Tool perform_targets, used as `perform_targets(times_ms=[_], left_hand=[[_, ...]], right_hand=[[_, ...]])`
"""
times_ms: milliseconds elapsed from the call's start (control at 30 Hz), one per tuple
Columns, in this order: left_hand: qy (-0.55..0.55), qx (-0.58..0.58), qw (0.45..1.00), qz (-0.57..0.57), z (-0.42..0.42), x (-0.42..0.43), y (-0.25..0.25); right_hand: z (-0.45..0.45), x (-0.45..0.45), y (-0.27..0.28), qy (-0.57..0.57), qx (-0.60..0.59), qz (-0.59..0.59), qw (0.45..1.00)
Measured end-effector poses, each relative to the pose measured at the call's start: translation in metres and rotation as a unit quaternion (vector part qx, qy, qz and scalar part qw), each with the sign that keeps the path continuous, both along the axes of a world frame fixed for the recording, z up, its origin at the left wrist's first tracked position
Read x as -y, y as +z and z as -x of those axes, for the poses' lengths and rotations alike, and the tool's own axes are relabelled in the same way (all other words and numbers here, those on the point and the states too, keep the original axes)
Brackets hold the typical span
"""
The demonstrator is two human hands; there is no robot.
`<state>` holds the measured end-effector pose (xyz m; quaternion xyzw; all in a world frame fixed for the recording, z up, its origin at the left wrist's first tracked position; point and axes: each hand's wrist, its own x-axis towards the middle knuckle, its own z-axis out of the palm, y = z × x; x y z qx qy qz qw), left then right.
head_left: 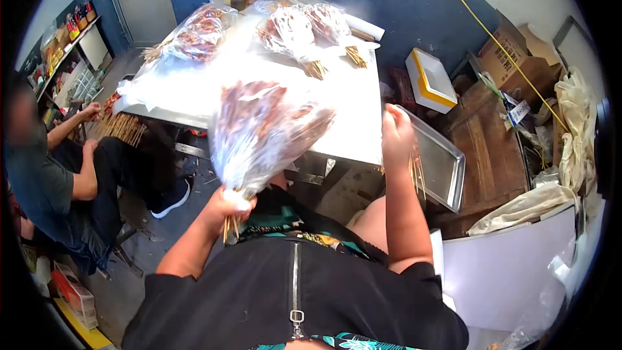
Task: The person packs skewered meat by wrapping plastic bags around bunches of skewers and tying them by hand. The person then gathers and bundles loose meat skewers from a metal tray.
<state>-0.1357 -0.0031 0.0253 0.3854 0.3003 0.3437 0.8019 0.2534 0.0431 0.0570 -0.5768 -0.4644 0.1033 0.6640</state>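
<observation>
Clear plastic wraps the skewer bundle (269,126) over the counter (356,116)'s near edge; the left hand (237,205) grips its bare sticks, probably to spare the meat. Right of the counter, near a metal tray (442,163), the right hand (398,131) is curled closed; whether around thin sticks (419,174), I can't tell.
</observation>
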Motion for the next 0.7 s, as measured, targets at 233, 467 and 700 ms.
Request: perform_targets(times_ms=[233, 467, 700], left_hand=[[0.127, -0.087, 0.988, -0.03, 0.031, -0.03, -0.005], [0.196, -0.037, 0.978, 0.058, 0.035, -0.039, -0.005], [0.193, -0.056, 0.978, 0.051, 0.036, -0.039, -0.007]], right_hand=[[0.039, -0.215, -0.014, -0.04, 0.417, 0.108, 0.901], [0.074, -0.262, -0.004, 0.04, 0.382, 0.397, 0.833], [0.068, -0.2, -0.005, 0.077, 0.354, 0.398, 0.843]])
